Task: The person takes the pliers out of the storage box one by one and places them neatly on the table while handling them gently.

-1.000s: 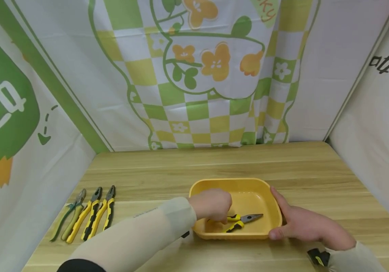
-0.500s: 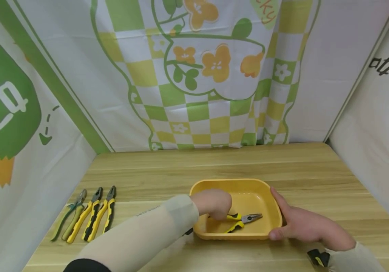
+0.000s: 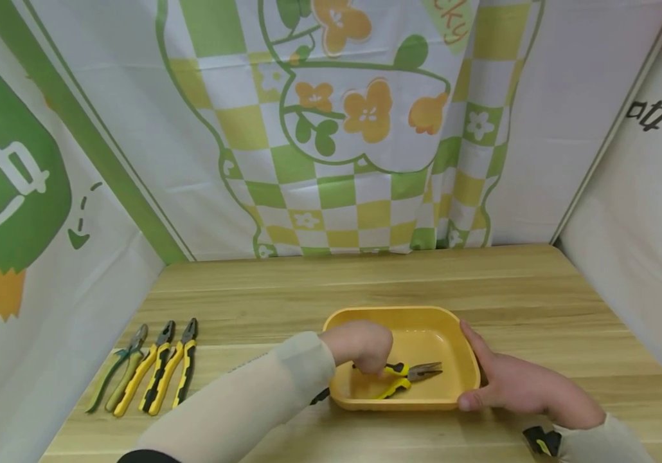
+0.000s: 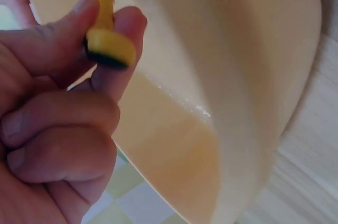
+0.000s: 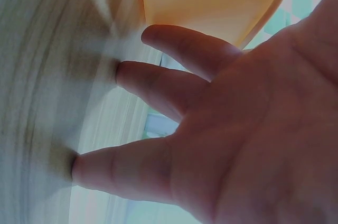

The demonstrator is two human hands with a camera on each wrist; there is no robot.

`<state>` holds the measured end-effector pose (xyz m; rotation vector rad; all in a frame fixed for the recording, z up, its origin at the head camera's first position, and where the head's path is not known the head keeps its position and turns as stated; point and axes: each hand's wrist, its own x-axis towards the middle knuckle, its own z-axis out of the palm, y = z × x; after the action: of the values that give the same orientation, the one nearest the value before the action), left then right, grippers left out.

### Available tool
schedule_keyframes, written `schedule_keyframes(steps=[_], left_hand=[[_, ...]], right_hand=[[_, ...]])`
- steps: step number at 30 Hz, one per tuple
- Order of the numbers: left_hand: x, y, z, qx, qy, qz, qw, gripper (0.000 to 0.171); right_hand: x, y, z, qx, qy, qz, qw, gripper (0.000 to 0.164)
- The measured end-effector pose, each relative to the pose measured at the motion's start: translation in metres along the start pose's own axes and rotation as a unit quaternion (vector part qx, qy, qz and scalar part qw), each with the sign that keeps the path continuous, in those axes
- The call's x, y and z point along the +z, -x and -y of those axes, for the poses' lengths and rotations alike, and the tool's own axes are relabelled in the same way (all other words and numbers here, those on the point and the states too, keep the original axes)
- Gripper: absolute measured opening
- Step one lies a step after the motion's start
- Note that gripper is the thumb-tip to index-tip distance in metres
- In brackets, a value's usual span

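Inside a yellow plastic tray point(image 3: 406, 405), a pair of long-nose pliers point(image 3: 423, 371) with yellow-and-black handles points its tip to the right. My left hand point(image 3: 361, 346) reaches over the tray's left side. In the left wrist view, that hand's thumb and index finger pinch the end of one plier handle point(image 4: 108, 12), the other fingers curled in. Against the tray's right end lies my right hand point(image 3: 518, 382), thumb at the near corner and a finger along the far side. The right wrist view shows its straight, spread fingers point(image 5: 153, 86), with fingertips against the wooden surface.
Three more pliers lie side by side at the table's left: one with green handles point(image 3: 119, 373), two with yellow-and-black handles point(image 3: 146, 370). Printed fabric walls point(image 3: 337, 193) enclose the wooden table point(image 3: 261, 289) at the back and sides.
The long-nose pliers have shifted slightly left in the tray, and their lower handle has moved a little. My left hand stays almost in place; the right hand and tray look still.
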<state>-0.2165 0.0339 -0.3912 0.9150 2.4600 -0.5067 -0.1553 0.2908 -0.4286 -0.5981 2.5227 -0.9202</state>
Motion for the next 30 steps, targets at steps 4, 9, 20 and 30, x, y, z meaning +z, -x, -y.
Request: schedule_keyframes(steps=[4,9,20,30], left_hand=[[-0.005,0.005,0.007,-0.010,0.027,-0.010,0.9995,0.034],[-0.010,0.013,0.025,0.025,0.105,-0.050,0.9929,0.022],[-0.009,0.030,0.060,0.058,0.342,-0.092,0.9335,0.017],[0.007,0.055,0.100,0.056,0.423,-0.149,0.8919,0.026]], right_hand=[[0.000,0.000,0.001,0.009,-0.004,0.002,1.000,0.123],[0.001,0.000,0.002,0.010,0.001,-0.002,1.000,0.124],[0.002,0.000,0.001,0.004,0.000,-0.004,1.000,0.126],[0.000,0.000,0.001,0.007,-0.009,0.006,1.000,0.123]])
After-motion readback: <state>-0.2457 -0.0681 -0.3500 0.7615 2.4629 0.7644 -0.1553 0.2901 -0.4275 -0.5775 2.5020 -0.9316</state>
